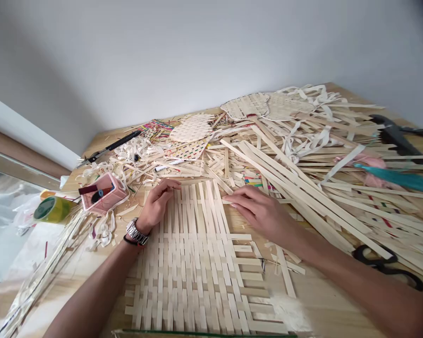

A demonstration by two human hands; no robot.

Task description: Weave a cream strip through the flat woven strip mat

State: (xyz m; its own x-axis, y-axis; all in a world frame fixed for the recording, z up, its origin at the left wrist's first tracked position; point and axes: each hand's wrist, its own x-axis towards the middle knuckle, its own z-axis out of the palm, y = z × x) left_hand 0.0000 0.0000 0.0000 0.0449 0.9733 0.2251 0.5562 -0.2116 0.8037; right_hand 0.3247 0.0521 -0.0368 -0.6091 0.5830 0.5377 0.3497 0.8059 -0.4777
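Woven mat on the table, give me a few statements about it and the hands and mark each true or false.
1. Both hands rest on the woven mat. True: the left hand lies on its far left part, the right hand at its far right edge.
2. The left wrist wears a metal watch. True.
3. The right hand holds the black scissors. False: they lie on the table beside the right forearm, untouched.
4. The pink box sits right of the mat. False: it is to the left.
5. The mat is woven from bright green strips. False: the strips are pale.
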